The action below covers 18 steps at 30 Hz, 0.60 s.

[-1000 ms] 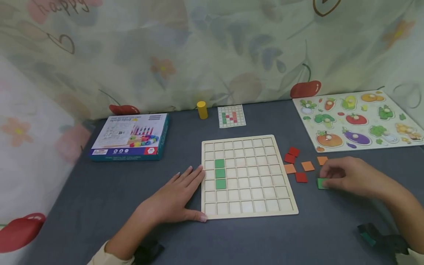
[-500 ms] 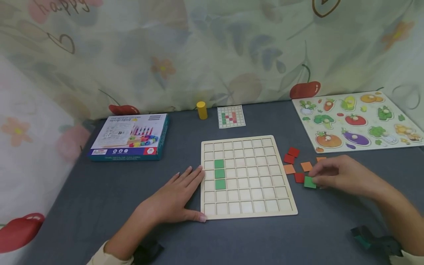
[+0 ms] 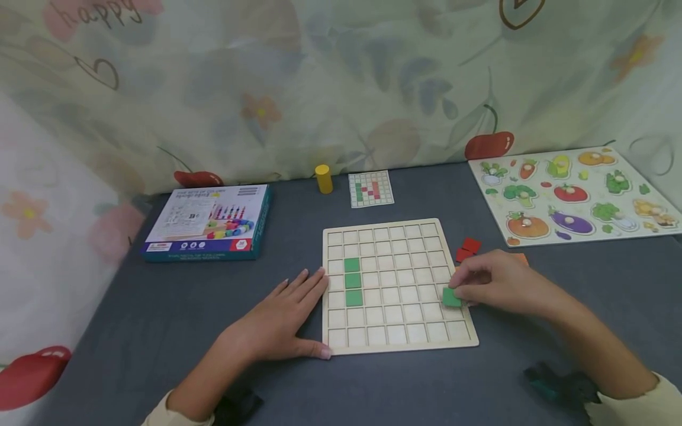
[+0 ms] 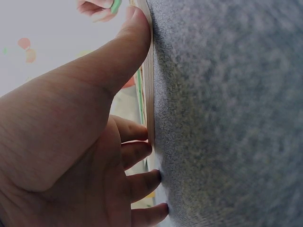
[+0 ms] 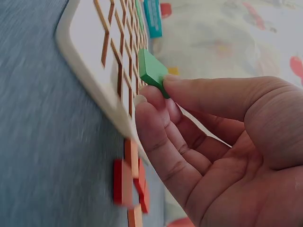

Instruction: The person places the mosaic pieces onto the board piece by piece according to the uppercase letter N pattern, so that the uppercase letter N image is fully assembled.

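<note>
A wooden grid board (image 3: 399, 349) lies in the middle of the table, with three green square tiles (image 3: 353, 281) in one column near its left side. My left hand (image 3: 277, 319) rests with straight fingers against the board's left edge; the left wrist view shows thumb and fingertips touching that edge. Between thumb and fingers, my right hand (image 3: 503, 284) pinches a green tile (image 5: 152, 71) above the board's right edge. Red tiles (image 3: 469, 247) and orange tiles (image 5: 131, 156) lie just right of the board, partly hidden by that hand in the head view.
Behind the board lie a small pattern card (image 3: 371, 189) and an upright yellow cylinder (image 3: 323, 179). A boxed toy set (image 3: 208, 222) sits at the left. A vegetable puzzle board (image 3: 572, 195) occupies the back right. A printed cloth (image 3: 341, 89) hangs behind the table.
My right hand has picked the green tile up from the table and carried it left, over the board's right edge. The left hand has stayed in place.
</note>
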{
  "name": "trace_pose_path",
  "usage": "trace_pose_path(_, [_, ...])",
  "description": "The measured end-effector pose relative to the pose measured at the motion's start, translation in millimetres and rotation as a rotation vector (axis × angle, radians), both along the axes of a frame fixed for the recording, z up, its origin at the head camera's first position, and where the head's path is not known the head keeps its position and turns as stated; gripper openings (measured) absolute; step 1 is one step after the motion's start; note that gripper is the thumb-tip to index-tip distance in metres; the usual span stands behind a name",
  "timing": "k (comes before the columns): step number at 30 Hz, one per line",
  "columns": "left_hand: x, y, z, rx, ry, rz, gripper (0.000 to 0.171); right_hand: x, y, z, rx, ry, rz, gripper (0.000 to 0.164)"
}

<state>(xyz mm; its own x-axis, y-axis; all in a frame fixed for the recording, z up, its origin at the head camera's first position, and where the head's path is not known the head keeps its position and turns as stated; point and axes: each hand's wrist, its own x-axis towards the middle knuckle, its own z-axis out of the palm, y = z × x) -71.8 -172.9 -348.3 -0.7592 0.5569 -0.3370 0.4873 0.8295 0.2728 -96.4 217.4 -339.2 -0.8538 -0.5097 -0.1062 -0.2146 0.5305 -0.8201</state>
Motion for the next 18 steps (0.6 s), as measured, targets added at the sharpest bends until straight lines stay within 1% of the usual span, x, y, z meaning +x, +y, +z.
trace_pose_path(4, [0.2, -0.5, 0.0, 0.003, -0.001, -0.001, 0.117, -3.3, -12.7, 1.4, 0.039, 0.056, 0.013, 0.008])
trace_pose_path(8, [1.0, -0.5, 0.2, 0.005, 0.0, -0.002, 0.117, -4.6, -22.3, 3.0, 0.043, 0.099, 0.032, 0.008])
trace_pose_path(13, [1.7, -1.2, 0.1, 0.007, 0.003, -0.001, 0.117, -4.9, -35.6, 5.2, 0.026, 0.103, 0.059, 0.007])
trace_pose_path(18, [1.5, -1.0, -0.4, 0.008, 0.008, -0.003, 0.117, -4.9, -50.7, 4.0, 0.014, 0.08, 0.066, 0.008])
